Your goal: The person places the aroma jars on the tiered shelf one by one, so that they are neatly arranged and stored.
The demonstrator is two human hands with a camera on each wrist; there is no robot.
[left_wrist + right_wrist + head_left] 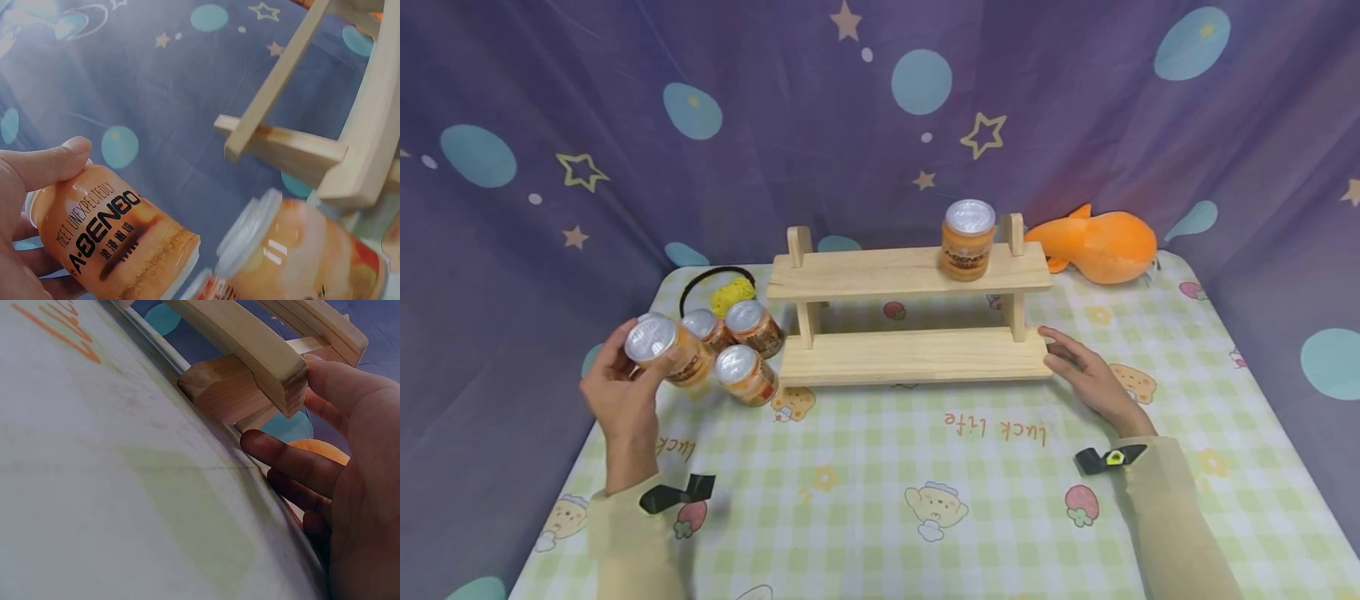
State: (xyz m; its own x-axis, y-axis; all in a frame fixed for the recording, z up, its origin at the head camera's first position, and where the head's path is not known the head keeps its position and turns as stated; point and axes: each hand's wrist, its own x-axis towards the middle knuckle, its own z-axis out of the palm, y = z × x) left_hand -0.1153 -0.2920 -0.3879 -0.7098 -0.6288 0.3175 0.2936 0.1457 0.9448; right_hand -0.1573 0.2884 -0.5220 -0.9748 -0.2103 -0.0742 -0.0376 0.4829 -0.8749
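At the left, my left hand [625,375] grips an orange can [668,350] with a silvery top, holding it tilted. Its label, large dark lettering over an orange picture, shows in the left wrist view, with my thumb and fingers round one end. Three similar cans stand close by: one at the front [747,375], one behind it [754,327] and one partly hidden [707,330]. My right hand [1090,375] has its fingertips at the right end of the lower board of a two-tier wooden shelf [913,357]; in the right wrist view the thumb meets the board's end.
Another orange can [967,242] stands on the right part of the upper board [865,273]. An orange plush toy [1112,246] lies at the back right, and a yellow item [733,295] with a black loop at the back left. A checkered cloth [880,467] covers the table; a curtain hangs behind.
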